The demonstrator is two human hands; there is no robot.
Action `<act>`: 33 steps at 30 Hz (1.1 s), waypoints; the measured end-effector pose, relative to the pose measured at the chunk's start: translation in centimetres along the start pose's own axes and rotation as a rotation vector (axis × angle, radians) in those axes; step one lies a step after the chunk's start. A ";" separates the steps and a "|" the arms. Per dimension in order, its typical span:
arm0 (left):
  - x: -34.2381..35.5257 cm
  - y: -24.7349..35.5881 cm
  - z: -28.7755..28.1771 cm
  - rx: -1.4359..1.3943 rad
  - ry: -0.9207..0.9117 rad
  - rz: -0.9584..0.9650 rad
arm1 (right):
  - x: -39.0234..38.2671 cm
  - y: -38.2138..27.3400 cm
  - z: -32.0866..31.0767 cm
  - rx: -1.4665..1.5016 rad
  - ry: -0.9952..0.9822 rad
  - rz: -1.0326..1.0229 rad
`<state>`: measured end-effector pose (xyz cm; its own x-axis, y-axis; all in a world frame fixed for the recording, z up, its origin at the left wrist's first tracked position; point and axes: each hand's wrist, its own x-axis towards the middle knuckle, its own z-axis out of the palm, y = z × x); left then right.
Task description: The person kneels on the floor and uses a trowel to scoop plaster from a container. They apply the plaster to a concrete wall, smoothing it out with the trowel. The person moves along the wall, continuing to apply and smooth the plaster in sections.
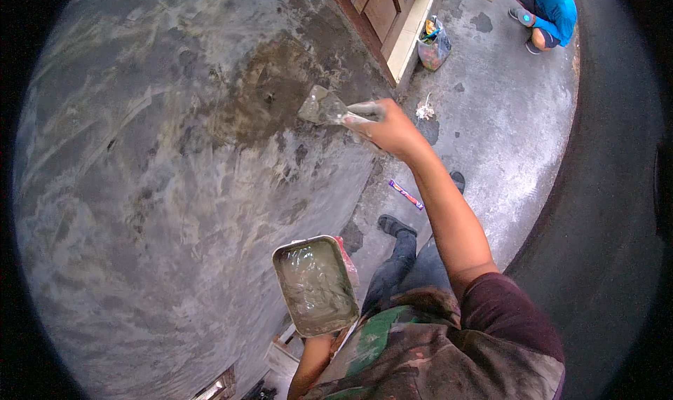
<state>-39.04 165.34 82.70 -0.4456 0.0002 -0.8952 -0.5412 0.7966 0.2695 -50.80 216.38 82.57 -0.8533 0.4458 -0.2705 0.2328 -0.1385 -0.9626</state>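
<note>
So, far left it's all mottled grey wall (140, 190), with a darker brownish-grey patch (256, 95) up toward the middle. Next along, low down, is my rectangular tray (319, 288) of wet grey paste, its long side running away from me and leaning a bit left at the far end. I'd guess it's the heavy one, and sloppy too, so best carried from underneath and kept level. My left hand (320, 345) is at its near end, mostly hidden below, so I can't tell if the fingers are clamped or just flat under it.

Higher up is the putty knife (324, 107), right by the dark patch; can't swear the edge is actually touching. The blade points left, handle back to the right, long axis nearly sideways with a slight downward tilt toward me. Should be light, with a thin, springy blade, probably slick where the paste has smeared. Take it by the handle, close to the blade. My right hand (396, 130) has its fingers closed round that handle.

Further right: a purple wrapper (406, 194) on the floor, a stuffed clear plastic bag (434, 48), then a crouching co-worker in a blue top (557, 14).
</note>
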 end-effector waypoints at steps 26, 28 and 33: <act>0.1 -6.9 -2.3 0.289 -0.012 -0.083 | -0.5 -1.5 -1.9 -0.186 -0.019 -0.027; -0.5 -8.0 -2.7 0.326 0.000 -0.099 | -0.7 1.3 -1.4 -0.245 0.044 0.045; -0.9 -10.1 -3.8 0.457 -0.021 -0.120 | 4.2 13.4 0.8 -0.385 0.266 0.104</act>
<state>-35.91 155.01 82.15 -0.3822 -0.0998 -0.9187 -0.2167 0.9761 -0.0159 -51.61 215.70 68.51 -0.6791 0.6648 -0.3114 0.5092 0.1210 -0.8521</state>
